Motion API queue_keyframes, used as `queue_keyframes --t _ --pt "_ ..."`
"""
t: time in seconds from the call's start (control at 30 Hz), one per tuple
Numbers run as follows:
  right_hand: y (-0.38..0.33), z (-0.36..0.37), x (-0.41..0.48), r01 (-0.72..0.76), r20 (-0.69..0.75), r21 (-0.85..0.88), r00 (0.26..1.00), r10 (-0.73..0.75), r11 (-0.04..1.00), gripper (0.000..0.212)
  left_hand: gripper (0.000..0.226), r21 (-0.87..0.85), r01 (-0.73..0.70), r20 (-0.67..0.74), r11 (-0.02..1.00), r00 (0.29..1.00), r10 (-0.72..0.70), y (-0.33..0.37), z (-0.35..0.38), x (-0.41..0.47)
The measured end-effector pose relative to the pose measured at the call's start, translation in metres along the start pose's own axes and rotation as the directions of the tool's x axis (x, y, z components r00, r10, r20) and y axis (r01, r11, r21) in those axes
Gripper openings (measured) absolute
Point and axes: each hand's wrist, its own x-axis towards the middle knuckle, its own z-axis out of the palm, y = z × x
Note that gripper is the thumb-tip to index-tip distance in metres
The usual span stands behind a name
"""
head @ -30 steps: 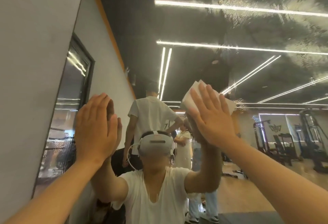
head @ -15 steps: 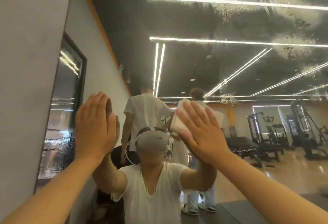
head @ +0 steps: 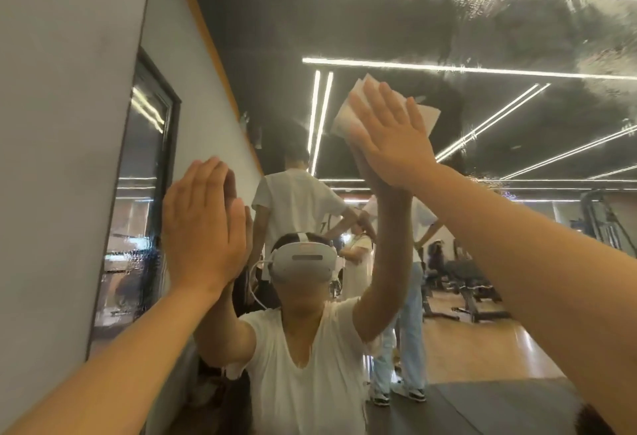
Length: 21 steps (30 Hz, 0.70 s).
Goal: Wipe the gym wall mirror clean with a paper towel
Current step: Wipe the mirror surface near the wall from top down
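The wall mirror (head: 482,27) fills most of the view and carries smeary wet patches across its upper part. My right hand (head: 389,134) is raised high, its straight fingers pressing a folded white paper towel (head: 429,114) flat against the glass. My left hand (head: 203,224) lies flat on the mirror lower down, near the mirror's left edge, fingers straight and together, holding nothing. Both hands meet their own reflections in the glass.
A grey wall (head: 62,124) borders the mirror on the left. The glass reflects me in a white shirt and headset (head: 300,262), other people standing behind (head: 296,200), gym machines (head: 475,283) on a wooden floor and ceiling light strips (head: 448,69).
My right hand has slid the paper towel upward on the glass, after dipping lower half a second ago. My left hand has stayed flat in the same place.
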Motion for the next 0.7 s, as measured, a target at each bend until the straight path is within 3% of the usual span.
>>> queue_keyframes --t 0.27,0.47,0.63,0.7 --pt "-0.065 0.041 -0.118 0.126 -0.038 0.028 0.991 -0.124 0.992 0.058 0.053 -0.074 0.029 0.021 0.997 0.999 -0.028 0.001 -0.008 -0.004" --pt "-0.080 0.051 -0.145 0.143 -0.069 0.000 0.987 -0.143 0.990 0.058 0.058 0.004 -0.101 0.171 0.995 0.980 0.099 -0.038 -0.039 -0.056" --pt "-0.080 0.044 -0.123 0.160 -0.012 -0.021 0.987 -0.160 0.987 0.059 0.065 0.059 0.155 0.095 0.986 0.983 -0.160 -0.094 -0.058 -0.052" --pt "-0.081 0.036 -0.095 0.147 0.003 -0.023 0.989 -0.147 0.989 0.061 0.066 0.059 0.196 0.094 0.979 0.975 -0.201 -0.109 -0.056 -0.058"
